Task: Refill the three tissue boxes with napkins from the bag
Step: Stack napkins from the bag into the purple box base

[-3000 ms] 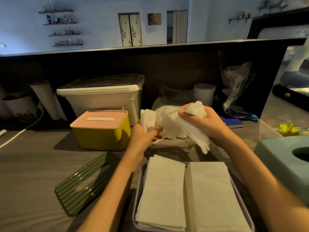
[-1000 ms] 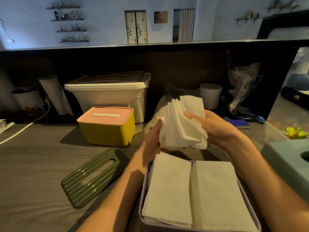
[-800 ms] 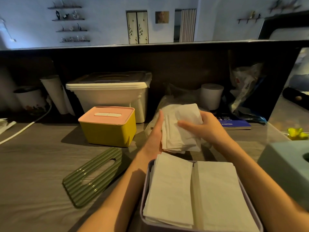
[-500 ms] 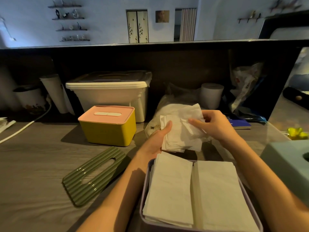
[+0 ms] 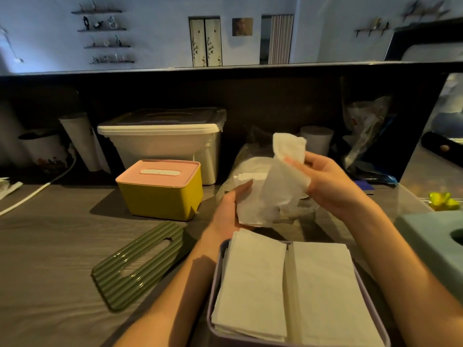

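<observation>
From the camera on my head, I see my left hand (image 5: 231,209) cupped under a small stack of napkins (image 5: 273,196), fingers curled up along its left edge. My right hand (image 5: 323,181) pinches the top napkin near its upper corner, thumb and fingertips closed on the paper, and that sheet droops and creases between my two hands. Both hands hover above the open box (image 5: 215,284) nearest me, which already holds two flat piles side by side, filling it almost to the rim. Its green ribbed lid (image 5: 140,264) lies on the table to my left. Just behind my hands sits the clear bag (image 5: 240,161) with more napkins in it. The yellow box with the pink lid (image 5: 160,189) is closed further left, and the pale green box (image 5: 433,236) stands at my right.

I judge this paper to be nearly weightless, soft and easy to tear or crumple. I would support the stack from below with a flat palm and hold the folded edges, not a loose corner.
</observation>
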A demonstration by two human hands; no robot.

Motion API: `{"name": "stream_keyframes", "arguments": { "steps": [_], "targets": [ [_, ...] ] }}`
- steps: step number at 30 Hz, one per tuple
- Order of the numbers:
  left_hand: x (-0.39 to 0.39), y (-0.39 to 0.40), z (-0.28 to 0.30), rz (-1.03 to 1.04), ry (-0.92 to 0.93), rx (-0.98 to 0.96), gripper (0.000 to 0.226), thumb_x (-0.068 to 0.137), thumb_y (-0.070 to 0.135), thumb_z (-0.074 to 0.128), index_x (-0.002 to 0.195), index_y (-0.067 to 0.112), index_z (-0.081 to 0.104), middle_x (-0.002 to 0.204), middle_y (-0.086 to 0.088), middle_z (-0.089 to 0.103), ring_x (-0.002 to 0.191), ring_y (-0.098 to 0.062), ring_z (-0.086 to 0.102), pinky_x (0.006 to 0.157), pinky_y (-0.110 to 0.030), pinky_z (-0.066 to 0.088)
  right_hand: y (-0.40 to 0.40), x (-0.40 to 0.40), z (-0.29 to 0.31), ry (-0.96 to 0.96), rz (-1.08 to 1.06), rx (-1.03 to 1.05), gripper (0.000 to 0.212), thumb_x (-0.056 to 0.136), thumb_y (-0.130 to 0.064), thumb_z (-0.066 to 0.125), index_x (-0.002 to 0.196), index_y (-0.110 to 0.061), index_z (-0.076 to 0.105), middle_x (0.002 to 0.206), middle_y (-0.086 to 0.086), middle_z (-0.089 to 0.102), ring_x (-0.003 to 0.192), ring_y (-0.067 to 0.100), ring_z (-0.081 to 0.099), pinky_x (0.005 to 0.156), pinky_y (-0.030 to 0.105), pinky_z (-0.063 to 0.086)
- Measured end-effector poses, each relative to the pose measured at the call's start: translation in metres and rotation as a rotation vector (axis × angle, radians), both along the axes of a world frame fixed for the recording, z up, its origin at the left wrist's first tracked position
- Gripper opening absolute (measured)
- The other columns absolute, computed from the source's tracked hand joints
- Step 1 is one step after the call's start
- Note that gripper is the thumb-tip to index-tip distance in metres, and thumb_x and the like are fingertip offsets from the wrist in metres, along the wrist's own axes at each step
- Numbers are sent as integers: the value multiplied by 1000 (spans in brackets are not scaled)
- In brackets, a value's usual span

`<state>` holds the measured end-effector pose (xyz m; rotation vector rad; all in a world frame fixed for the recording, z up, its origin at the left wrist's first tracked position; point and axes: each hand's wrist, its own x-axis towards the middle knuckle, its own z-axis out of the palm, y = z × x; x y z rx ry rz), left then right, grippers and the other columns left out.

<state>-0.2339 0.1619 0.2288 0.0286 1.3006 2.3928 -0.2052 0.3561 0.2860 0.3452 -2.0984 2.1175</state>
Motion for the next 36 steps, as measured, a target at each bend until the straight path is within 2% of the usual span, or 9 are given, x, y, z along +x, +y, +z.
{"name": "stream_keyframes", "arguments": {
  "steps": [5,9,11,16,20,24,26,29,36],
  "targets": [
    [-9,6,-7,-53,42,-116,35,102,46,48,115,20,66,134,-13,65,113,-24,65,107,-47,49,-13,-8,-17,16,-72,296,42,90,-37,74,130,-27,64,112,-4,75,100,11,74,81,34,63],
    [-4,9,-1,-148,76,-95,52,100,60,37,119,19,63,107,-11,77,94,-23,74,90,-40,56,-17,-15,-30,175,-193,461,30,93,-35,72,121,-26,67,113,-11,71,101,4,68,69,16,57],
    [-2,8,0,-176,129,-164,51,97,60,44,121,17,60,90,-3,79,81,-14,75,79,-31,59,-17,-14,-29,203,-273,402,23,94,-37,70,114,-26,69,109,-11,70,99,4,67,67,15,57],
    [-6,3,-10,-212,146,-248,59,89,62,57,131,20,61,118,-7,74,105,-21,72,95,-41,56,-7,-10,-12,145,-296,164,16,96,-31,69,111,-27,68,105,-8,72,97,8,71,74,24,60],
    [-4,2,-3,-221,83,-125,62,93,62,43,113,8,66,99,-15,77,77,-23,76,64,-35,62,-4,-5,-1,-81,-80,59,20,96,-28,67,116,-24,68,105,-2,74,92,13,75,68,23,58],
    [-8,1,-7,-92,89,-90,87,86,83,36,145,21,49,136,-14,63,117,-30,66,101,-51,53,-13,-6,-12,-91,-35,353,21,92,-29,74,110,-20,69,95,-5,77,88,11,75,70,25,60],
    [-7,0,-9,-124,115,-98,82,89,81,29,140,22,54,127,-14,69,111,-29,70,92,-45,59,-17,-8,-18,-43,-108,537,20,91,-30,75,106,-19,66,94,-5,74,79,9,73,62,17,57],
    [-1,1,-3,-222,141,-142,74,83,76,46,128,20,61,105,-12,75,91,-25,74,77,-36,62,-17,-9,-19,43,-212,645,28,87,-33,79,109,-24,64,103,-11,65,84,4,65,57,9,49],
    [0,-9,3,-236,297,-504,72,76,64,73,135,27,56,119,-4,70,109,-21,68,88,-35,59,-6,-8,-24,52,-78,632,43,90,-35,76,130,-31,63,122,-12,63,111,6,61,70,15,53]
  ]
}}
